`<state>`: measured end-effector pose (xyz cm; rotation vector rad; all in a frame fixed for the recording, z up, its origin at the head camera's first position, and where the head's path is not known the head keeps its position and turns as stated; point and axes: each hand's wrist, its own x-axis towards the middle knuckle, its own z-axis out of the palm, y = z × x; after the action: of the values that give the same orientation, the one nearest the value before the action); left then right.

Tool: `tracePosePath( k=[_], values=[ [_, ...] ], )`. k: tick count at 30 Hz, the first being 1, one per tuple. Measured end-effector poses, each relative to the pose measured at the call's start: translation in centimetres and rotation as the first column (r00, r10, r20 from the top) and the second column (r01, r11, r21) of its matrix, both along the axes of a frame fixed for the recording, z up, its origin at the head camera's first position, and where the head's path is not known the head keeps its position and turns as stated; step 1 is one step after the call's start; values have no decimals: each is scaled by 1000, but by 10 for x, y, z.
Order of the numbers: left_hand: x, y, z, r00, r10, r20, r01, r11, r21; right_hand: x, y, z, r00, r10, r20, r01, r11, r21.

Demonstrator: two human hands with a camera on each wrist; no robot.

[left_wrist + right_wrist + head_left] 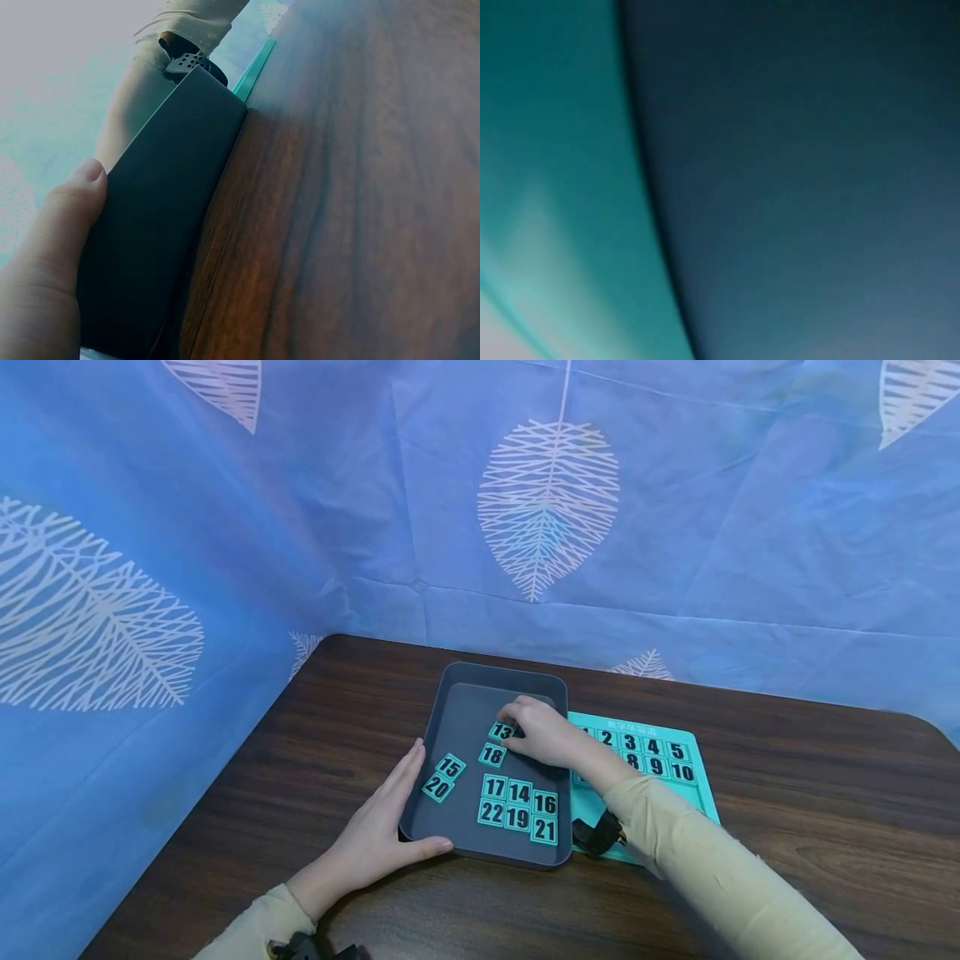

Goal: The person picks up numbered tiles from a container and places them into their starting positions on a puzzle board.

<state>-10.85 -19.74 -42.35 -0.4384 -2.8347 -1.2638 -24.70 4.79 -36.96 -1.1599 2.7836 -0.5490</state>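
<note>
A dark grey tray [465,693] holds several teal number tiles in the head view. My right hand [542,731] reaches over it from the right, thumb and fingertips pinching the number 13 tile [502,732]. Just below lies the number 18 tile [492,755]. My left hand [378,822] rests against the tray's near left corner, fingers straight along the left side and thumb at the front edge. The left wrist view shows that thumb [79,191] against the tray's outer wall [165,187]. The right wrist view is blurred, with teal board [562,150] beside dark tray wall [795,180].
Tiles 15 [450,767] and 20 [438,787] lie at the tray's left; several more are grouped at its near right. A teal board [701,777] with numbered tiles in its top rows lies right of the tray, partly under my right forearm. A patterned blue cloth [420,527] hangs behind the wooden table [810,777].
</note>
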Motion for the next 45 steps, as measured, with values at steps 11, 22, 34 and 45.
tracePosePath(
  k=[11, 22, 34, 45],
  values=[
    [0, 0, 0, 1000, 2, 5, -2, 1000, -6, 8, 3, 11, 999, 19, -36, -20, 1000, -16],
    [0, -1, -1, 1000, 0, -5, 0, 1000, -6, 36, 40, 36, 997, -27, -75, 21, 997, -75],
    [0, -2, -2, 1000, -6, -13, 6, 1000, -4, 57, 109, 28, 992, -113, -61, 111, 993, -27],
    [-1, -1, -1, 1000, -1, -3, 1, 1000, -10, 62, 144, 18, 992, -121, -21, 121, 993, 13]
  ],
)
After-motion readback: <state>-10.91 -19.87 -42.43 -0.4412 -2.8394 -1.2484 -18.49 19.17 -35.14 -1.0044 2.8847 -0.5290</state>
